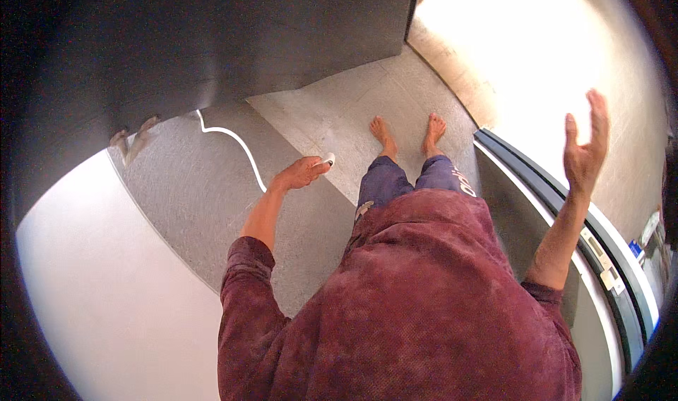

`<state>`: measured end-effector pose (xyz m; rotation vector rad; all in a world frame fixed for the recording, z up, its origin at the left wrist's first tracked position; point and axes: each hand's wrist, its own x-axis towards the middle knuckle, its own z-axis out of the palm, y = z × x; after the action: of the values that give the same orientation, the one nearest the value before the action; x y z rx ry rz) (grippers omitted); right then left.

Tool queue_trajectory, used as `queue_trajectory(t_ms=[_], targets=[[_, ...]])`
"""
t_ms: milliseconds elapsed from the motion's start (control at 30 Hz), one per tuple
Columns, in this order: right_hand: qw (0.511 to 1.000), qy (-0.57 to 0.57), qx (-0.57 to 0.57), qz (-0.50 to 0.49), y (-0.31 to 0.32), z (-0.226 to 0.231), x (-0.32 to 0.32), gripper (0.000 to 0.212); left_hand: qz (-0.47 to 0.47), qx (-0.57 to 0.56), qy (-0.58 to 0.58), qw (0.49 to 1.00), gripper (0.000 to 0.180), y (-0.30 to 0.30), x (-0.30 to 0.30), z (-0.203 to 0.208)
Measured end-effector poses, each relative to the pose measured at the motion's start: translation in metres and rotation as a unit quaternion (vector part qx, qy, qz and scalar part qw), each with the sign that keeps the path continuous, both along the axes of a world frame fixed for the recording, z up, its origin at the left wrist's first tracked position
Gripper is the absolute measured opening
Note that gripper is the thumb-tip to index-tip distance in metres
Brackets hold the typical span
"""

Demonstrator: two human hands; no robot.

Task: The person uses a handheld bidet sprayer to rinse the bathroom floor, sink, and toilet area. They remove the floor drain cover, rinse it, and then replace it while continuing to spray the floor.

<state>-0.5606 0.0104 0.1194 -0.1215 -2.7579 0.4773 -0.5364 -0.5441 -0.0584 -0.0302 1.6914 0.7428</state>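
My left hand (302, 173) is closed around a small white rounded piece (328, 158) with a dark spot at its end. Its kind cannot be made out. A white cord (244, 146) comes from the foot of the dark panel and passes out of sight behind my left forearm; whether it joins the white piece is hidden. Out to the right, my right hand (586, 150) is raised with fingers apart and nothing in it, in front of a brightly lit area. Below that hand runs a door frame (565, 221) with a metal strike plate (600, 260).
A large dark panel (212, 37) stands along the far side. Two blurred brownish shapes (134, 139), unclear in kind, are at its lower left edge. My bare feet (408, 134) stand on the grey floor (311, 111). A white surface (106, 260) curves along the left.
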Motion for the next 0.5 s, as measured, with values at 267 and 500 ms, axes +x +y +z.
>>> queue_trajectory(t_ms=[267,500], targets=[[0.952,-0.166,-0.197,0.168,-0.159,0.003,-0.004,0.037,-0.046,-0.025,0.180,0.982,0.047,-0.096,0.034,-0.004],[0.865,0.199,-0.204,0.412,-0.417,0.056,-0.115,0.033,0.032,0.111,0.231,0.966,0.040,-0.133,0.045,0.023]])
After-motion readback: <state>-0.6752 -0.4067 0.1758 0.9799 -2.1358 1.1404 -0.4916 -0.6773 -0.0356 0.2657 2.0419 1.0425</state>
